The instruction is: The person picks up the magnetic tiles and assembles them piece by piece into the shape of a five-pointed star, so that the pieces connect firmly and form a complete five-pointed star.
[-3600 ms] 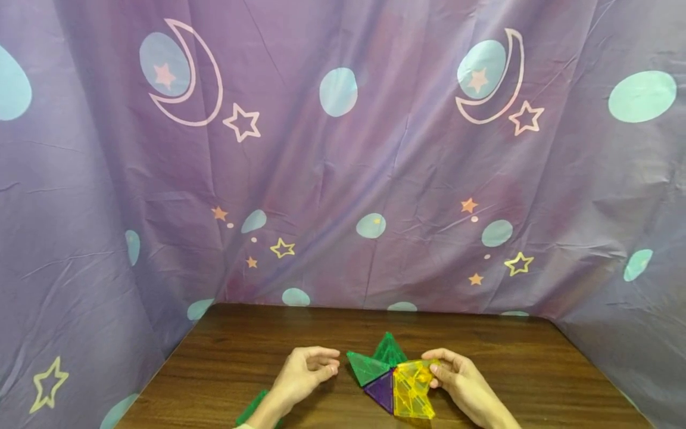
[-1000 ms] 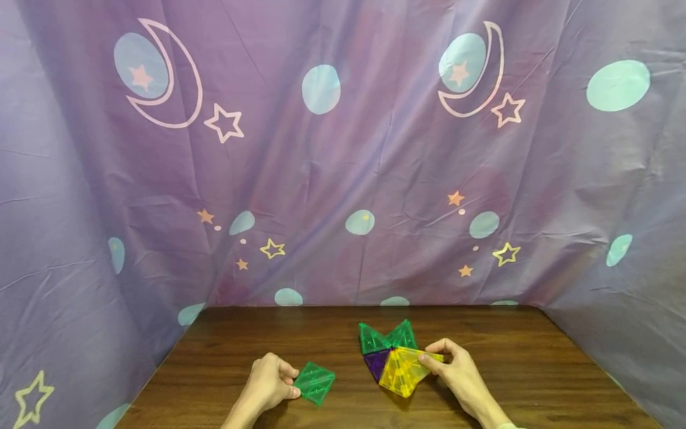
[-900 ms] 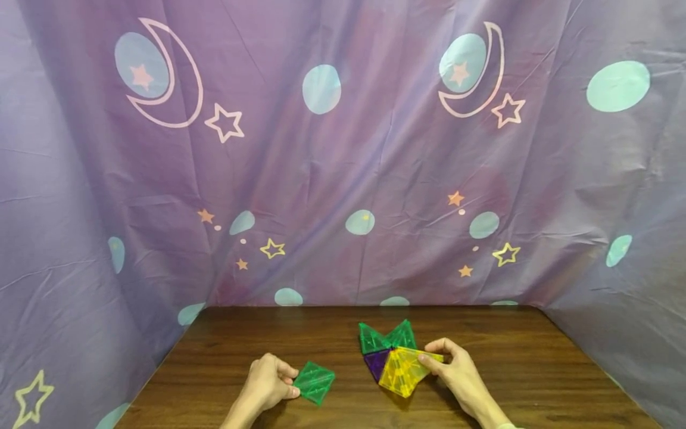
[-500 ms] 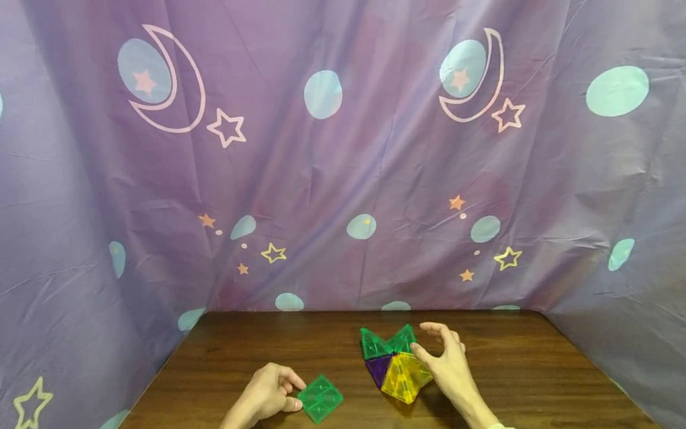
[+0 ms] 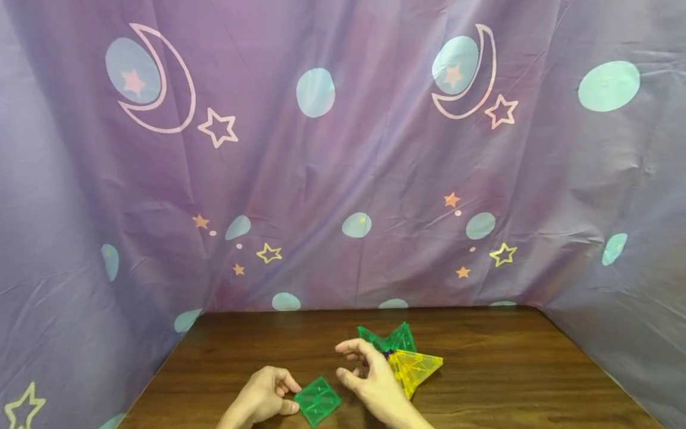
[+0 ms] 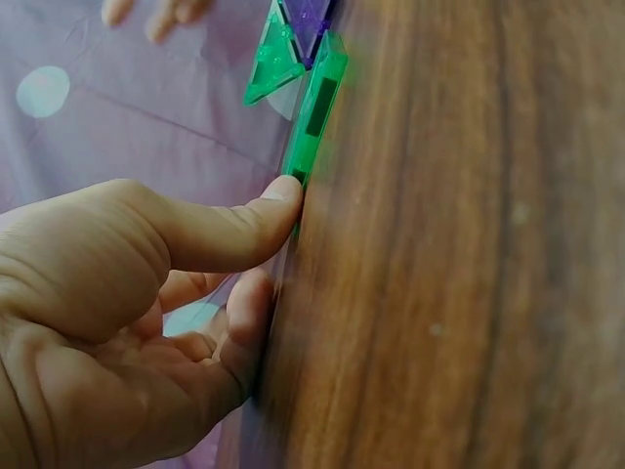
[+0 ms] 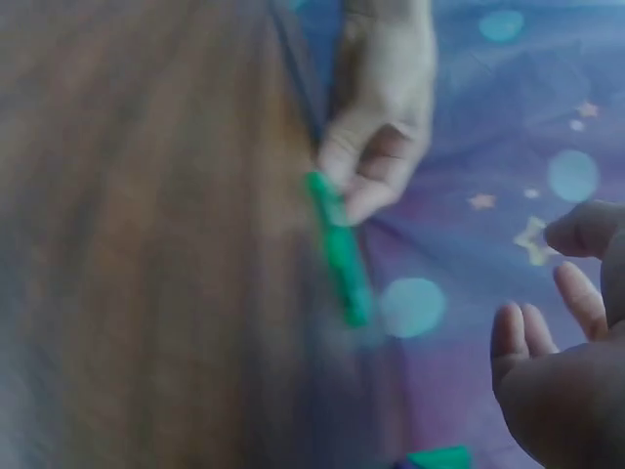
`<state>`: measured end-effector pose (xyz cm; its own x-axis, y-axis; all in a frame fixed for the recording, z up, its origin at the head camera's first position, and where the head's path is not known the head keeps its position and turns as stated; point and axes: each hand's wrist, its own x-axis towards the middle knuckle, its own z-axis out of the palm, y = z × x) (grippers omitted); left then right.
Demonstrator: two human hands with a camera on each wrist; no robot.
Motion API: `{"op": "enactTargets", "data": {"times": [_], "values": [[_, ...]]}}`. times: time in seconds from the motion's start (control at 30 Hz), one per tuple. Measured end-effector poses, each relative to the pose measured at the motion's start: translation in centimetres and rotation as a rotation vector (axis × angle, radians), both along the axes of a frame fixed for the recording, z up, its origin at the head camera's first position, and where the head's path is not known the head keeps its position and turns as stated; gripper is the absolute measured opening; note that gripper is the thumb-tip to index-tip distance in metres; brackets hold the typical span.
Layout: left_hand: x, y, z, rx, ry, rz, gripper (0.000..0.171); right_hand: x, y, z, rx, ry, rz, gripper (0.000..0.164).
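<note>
In the head view my left hand [image 5: 264,394] pinches the near-left corner of a green square magnetic tile [image 5: 318,403], low over the table. Its thumb is at the tile's edge in the left wrist view, where the green tile [image 6: 314,112] appears edge-on. My right hand [image 5: 372,381] holds nothing, fingers parted and bent, between that tile and a joined group of magnetic tiles. This group has green triangles [image 5: 401,338] at the back and yellow tiles [image 5: 417,367] at the right. My right hand hides most of its purple triangle [image 6: 309,24], visible in the left wrist view.
The brown wood-grain table [image 5: 498,369] extends around both hands. A purple curtain [image 5: 343,179] printed with moons, stars and dots hangs behind the table and along both sides.
My left hand, bare 3.6 seconds ago, has taken up the green square tile. My right hand has let go of the yellow tiles and moved left across the group.
</note>
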<state>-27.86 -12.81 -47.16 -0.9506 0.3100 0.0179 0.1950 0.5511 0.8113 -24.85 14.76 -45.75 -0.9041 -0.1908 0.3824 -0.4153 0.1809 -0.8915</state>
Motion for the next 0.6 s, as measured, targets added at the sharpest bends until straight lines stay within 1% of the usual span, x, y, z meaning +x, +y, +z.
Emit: {"op": "enactTargets", "data": {"times": [0.07,0.13,0.2,0.27,0.33,0.4,0.47,0.53,0.6], "values": [[0.1,-0.1,-0.1,-0.001,-0.001,-0.001,0.027,-0.5,-0.6,-1.3,0.014,-0.033,0.074,0.038],[0.1,-0.2,-0.1,0.008,-0.003,-0.010,0.027,-0.9,-0.7,-2.5,0.074,-0.032,0.112,0.039],[0.2,-0.2,-0.1,0.020,-0.006,-0.020,0.028,-1.2,-0.5,-3.6,0.164,0.000,0.134,0.040],[0.2,-0.3,0.0,0.025,-0.005,-0.030,0.028,-1.4,-0.2,-4.3,0.246,0.034,0.145,0.042],[0.2,-0.3,0.0,0.034,-0.011,-0.035,0.030,-1.5,0.0,-4.7,0.311,0.074,0.151,0.044],[0.2,-0.2,0.1,0.039,-0.015,-0.035,0.034,-1.5,0.1,-5.0,0.366,0.115,0.140,0.045],[0.3,-0.1,0.0,0.041,-0.015,-0.028,0.038,-1.4,0.0,-5.0,0.396,0.133,0.124,0.046],[0.5,0.1,-0.1,0.028,0.003,-0.018,0.041,-1.3,-0.2,-5.1,0.424,0.146,0.108,0.045],[0.7,0.4,-0.2,0.017,0.019,-0.003,0.042,-1.3,-0.3,-5.1,0.423,0.147,0.104,0.044]]}}
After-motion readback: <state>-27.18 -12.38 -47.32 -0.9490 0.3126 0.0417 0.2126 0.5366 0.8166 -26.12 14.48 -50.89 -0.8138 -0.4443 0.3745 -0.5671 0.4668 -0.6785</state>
